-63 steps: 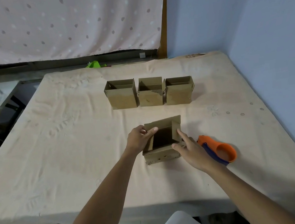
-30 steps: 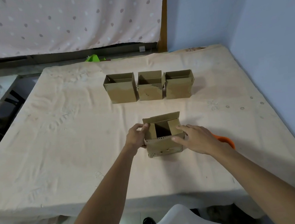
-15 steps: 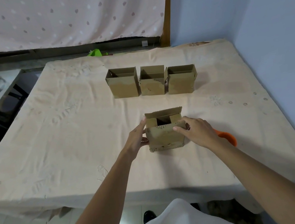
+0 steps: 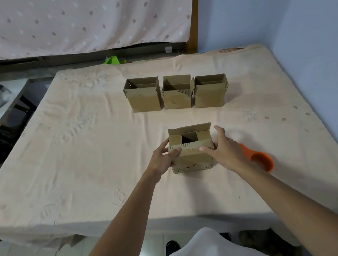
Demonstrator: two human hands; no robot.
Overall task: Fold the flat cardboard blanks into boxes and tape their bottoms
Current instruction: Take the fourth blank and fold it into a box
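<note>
Near the front middle of the peach-clothed table [image 4: 82, 159], your left hand [image 4: 161, 159] and right hand [image 4: 225, 150] grip the small brown cardboard box [image 4: 193, 159] from either side, thumbs on its near face. Its top flaps are partly folded in, the far flap upright. Just beside your right wrist lies an orange plastic tape dispenser [image 4: 260, 159]. Three open cardboard boxes [image 4: 178, 99] stand in a row further back

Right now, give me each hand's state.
Left hand: grips the near box, left side.
Right hand: grips the same box, right side.
</note>
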